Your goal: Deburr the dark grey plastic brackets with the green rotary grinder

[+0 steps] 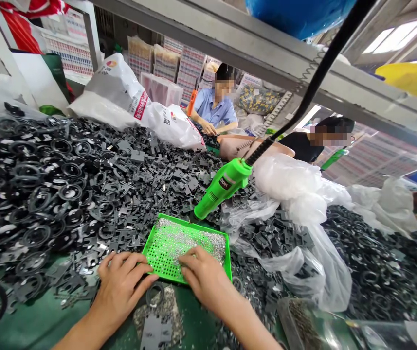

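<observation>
A green perforated tray (159, 253) holds many tiny silver metal pieces, probably screws (213, 241). My right hand (206, 277) reaches over its front rim, with thumb and forefinger drawn together among these pieces; whatever is between the fingertips is too small to make out. My left hand (124, 279) rests at the tray's front left corner, fingers apart and thumb near the rim. Between my wrists, a flat grey plastic part (155, 331) and a dark ring (154, 295) lie on a speckled pad (176, 318). A green electric screwdriver (223, 187) hangs tilted just behind the tray.
Heaped dark rings (36, 204) and grey plastic parts (172, 172) surround the tray. Clear plastic bags (317, 262) lie to the right, near a transparent container (303, 321). White sacks (113, 92) stand behind. Two people (213, 109) sit beyond, under a metal beam (208, 36).
</observation>
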{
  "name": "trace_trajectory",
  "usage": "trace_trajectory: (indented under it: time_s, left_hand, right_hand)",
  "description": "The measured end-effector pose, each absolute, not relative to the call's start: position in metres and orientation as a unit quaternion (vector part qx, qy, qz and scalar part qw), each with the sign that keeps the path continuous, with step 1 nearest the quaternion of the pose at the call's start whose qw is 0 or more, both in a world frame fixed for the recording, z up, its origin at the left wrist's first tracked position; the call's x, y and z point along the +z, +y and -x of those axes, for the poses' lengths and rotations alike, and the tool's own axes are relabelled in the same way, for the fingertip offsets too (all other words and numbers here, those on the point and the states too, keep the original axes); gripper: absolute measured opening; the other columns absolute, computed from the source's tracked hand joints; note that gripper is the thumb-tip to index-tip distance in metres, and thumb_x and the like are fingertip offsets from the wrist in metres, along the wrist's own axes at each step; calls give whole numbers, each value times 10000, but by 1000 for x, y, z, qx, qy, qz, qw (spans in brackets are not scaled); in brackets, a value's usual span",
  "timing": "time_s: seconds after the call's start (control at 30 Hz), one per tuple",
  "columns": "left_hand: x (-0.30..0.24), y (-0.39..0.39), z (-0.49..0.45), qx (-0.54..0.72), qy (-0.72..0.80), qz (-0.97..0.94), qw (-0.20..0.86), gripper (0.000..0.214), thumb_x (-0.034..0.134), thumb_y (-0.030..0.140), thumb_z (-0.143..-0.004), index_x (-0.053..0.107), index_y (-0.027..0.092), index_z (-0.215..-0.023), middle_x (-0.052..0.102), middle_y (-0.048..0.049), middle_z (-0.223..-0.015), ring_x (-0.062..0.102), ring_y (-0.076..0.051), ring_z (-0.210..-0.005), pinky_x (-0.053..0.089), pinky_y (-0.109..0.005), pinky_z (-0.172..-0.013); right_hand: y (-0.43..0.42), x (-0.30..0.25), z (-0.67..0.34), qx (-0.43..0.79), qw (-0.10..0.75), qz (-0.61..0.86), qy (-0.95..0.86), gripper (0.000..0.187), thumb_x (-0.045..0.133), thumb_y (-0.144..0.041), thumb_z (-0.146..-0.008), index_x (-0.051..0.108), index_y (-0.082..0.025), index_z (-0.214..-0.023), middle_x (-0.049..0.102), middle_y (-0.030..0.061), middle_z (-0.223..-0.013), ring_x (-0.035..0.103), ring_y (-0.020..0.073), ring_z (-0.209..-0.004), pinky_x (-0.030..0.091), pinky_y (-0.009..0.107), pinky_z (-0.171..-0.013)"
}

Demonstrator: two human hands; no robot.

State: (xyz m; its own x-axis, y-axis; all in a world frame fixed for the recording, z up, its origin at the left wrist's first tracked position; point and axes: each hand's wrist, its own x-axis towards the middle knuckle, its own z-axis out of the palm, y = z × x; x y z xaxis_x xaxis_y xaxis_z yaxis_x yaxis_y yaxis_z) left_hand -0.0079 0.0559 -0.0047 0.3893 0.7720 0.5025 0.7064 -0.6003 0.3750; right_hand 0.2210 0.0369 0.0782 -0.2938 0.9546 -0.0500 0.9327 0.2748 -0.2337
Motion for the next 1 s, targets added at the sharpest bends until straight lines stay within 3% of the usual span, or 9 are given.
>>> trace_trajectory:
  time_s: [0.13, 0.2, 0.3, 0.4, 0.57, 0.8, 0.93, 1.0]
  left_hand:
    - [1, 54, 7, 320, 448, -833, 61, 68, 661, 373, -850, 695, 317, -867, 699, 17, -908, 549, -236, -903, 231, -441, -907]
    - [4, 53, 6, 319, 457, -828, 67, 69, 664, 370, -850, 696, 309, -856, 697, 16, -906, 552, -231, -900, 231, -438, -909]
    - [4, 53, 5, 323, 459, -825, 72, 97, 652, 389, -861, 696, 304, -846, 697, 15, -908, 555, -217, -898, 238, -422, -910]
    - [1, 53, 6, 329, 458, -822, 76, 121, 639, 403, -870, 699, 302, -841, 699, 14, -912, 557, -209, -902, 249, -414, -911]
    - [-2, 55, 9, 349, 450, -816, 99, 115, 642, 404, -865, 710, 317, -833, 696, 16, -895, 559, -214, -897, 276, -421, -902]
    - [17, 54, 11, 404, 461, -778, 136, 173, 530, 362, -924, 682, 283, -896, 638, -21, -979, 550, -227, -962, 382, -415, -861]
    - [21, 29, 4, 502, 525, -645, 237, 258, 558, 485, -875, 629, 266, -990, 569, -48, -1067, 557, -242, -1028, 490, -412, -854]
    - [23, 16, -1, 530, 539, -560, 338, 373, 556, 544, -856, 568, 256, -1092, 571, -68, -1119, 594, -236, -1021, 530, -399, -834]
  right_hand:
    - [77, 91, -215, 75, 97, 603, -788, 427, 426, -153, -941, 438, -154, -1367, 576, 114, -1298, 537, 191, -1202, 425, 334, -1030]
    - [98, 89, -227, 50, 87, 629, -771, 411, 423, -146, -934, 453, -145, -1344, 550, 136, -1324, 500, 216, -1245, 396, 384, -1049]
    - [113, 81, -251, 25, 34, 665, -746, 221, 489, -167, -908, 614, -151, -1089, 641, 147, -1117, 599, 269, -1081, 453, 426, -920]
    - [111, 72, -267, 17, -34, 675, -737, 120, 526, -206, -906, 639, -171, -884, 686, 105, -929, 654, 254, -925, 462, 374, -813]
    - [98, 89, -272, 5, -74, 670, -739, 181, 436, -259, -972, 606, -206, -944, 694, 46, -928, 672, 190, -828, 418, 262, -670]
    - [74, 153, -266, -25, -66, 659, -749, 236, 376, -314, -998, 606, -258, -1004, 690, 18, -930, 667, 185, -833, 382, 257, -646]
    - [66, 170, -260, -36, -49, 673, -737, 253, 368, -302, -1001, 614, -245, -995, 702, 18, -926, 673, 184, -849, 386, 257, -659]
    - [64, 175, -255, -46, -40, 682, -729, 258, 367, -292, -1000, 615, -230, -960, 701, 24, -924, 676, 193, -846, 377, 264, -642]
